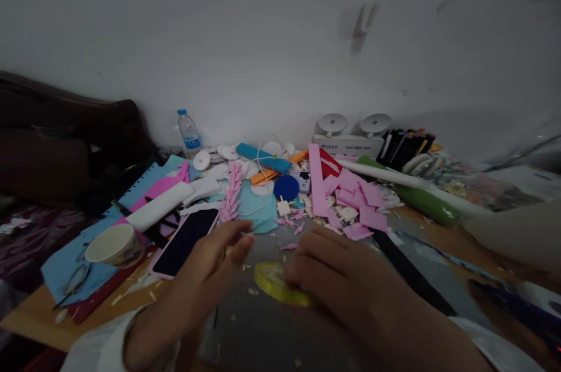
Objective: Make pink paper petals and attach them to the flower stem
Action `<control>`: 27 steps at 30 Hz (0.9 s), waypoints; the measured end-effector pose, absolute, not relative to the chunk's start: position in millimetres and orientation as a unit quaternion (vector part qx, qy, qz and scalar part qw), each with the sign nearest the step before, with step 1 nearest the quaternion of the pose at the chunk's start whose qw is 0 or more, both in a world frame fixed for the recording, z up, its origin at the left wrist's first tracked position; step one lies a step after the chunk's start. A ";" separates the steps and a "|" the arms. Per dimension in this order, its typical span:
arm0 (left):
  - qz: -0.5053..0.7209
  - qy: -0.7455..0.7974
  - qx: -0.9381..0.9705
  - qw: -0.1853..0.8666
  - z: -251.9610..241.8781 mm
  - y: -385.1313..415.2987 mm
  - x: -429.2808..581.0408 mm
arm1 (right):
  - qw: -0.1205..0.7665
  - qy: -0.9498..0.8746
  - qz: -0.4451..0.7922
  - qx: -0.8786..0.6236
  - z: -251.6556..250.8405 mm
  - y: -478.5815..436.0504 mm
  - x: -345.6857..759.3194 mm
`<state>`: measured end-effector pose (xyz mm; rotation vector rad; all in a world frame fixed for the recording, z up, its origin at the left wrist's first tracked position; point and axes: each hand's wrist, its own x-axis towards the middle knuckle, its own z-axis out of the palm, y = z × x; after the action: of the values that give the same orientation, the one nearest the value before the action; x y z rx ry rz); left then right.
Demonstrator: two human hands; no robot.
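Observation:
My right hand (337, 267) is closed on a yellow roll of tape (274, 281), low over the grey mat (258, 331); its fingers hide the roll's right part. My left hand (210, 267) hovers left of the roll, beside a phone with a pink edge (186, 242). Its thumb and fingers are slightly apart, and I see nothing between them. Small twisted pink paper pieces (289, 247) lie just beyond the hands. Past them stands a strand of folded pink paper (232, 191).
Pink paper strips (319, 182), a dark blue disc (286, 187) and white discs (201, 160) crowd the back. A paper cup (111, 244) and a water bottle (189, 132) are at left. Marker pens (405, 147) and a black strip (414, 273) are at right.

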<state>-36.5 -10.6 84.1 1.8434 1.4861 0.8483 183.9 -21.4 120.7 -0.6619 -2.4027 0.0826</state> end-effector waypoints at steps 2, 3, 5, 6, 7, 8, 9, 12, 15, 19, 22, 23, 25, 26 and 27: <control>0.291 0.477 0.677 0.479 105.8 -14.7 -26.1 | 0.310 -0.915 0.019 -0.256 120.1 -20.3 184.1; 0.278 0.447 0.684 0.505 114.3 -13.7 -21.8 | 0.314 -0.913 0.019 -0.259 120.1 -20.3 184.9; 0.249 0.395 0.684 0.560 124.6 -6.4 -16.5 | 0.343 -0.898 0.032 -0.274 121.3 -21.3 187.8; 0.234 0.361 0.675 0.600 126.5 -1.3 -15.6 | 0.369 -0.886 0.040 -0.277 122.4 -22.0 189.6; 0.236 0.331 0.658 0.634 126.7 3.8 -15.5 | 0.394 -0.874 0.050 -0.280 123.7 -22.5 191.5; 0.240 0.303 0.643 0.661 125.8 8.4 -16.0 | 0.414 -0.863 0.060 -0.284 124.8 -22.5 193.1; 0.252 0.284 0.629 0.678 124.5 12.2 -16.9 | 0.424 -0.856 0.071 -0.287 125.7 -21.9 194.4; 0.275 0.251 0.624 0.687 123.1 16.9 -19.1 | 0.402 -0.865 0.097 -0.283 125.0 -15.7 195.4; 0.273 0.251 0.637 0.676 129.5 15.4 -20.9 | 0.360 -0.887 0.103 -0.270 120.8 -8.7 194.0; 0.298 0.297 0.658 0.624 141.5 13.7 -25.2 | 0.343 -0.891 0.116 -0.275 119.6 -8.3 192.2; 0.260 0.298 0.651 0.648 146.5 14.9 -27.2 | 0.350 -0.884 0.153 -0.269 122.8 -10.5 191.4; 0.242 0.298 0.643 0.663 147.4 15.7 -27.4 | 0.348 -0.883 0.168 -0.267 123.5 -10.8 191.4; 0.211 0.295 0.629 0.687 148.6 17.5 -27.9 | 0.343 -0.879 0.197 -0.265 123.2 -10.9 192.4; 0.202 0.294 0.625 0.694 148.9 18.4 -28.2 | 0.341 -0.877 0.210 -0.264 122.2 -11.0 193.4; 0.193 0.291 0.624 0.699 149.1 19.2 -28.7 | 0.338 -0.875 0.222 -0.265 121.0 -11.2 194.6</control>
<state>-28.7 19.2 149.1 1.3910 0.6489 0.4312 194.6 -11.2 121.0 -0.6914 -2.2804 0.5772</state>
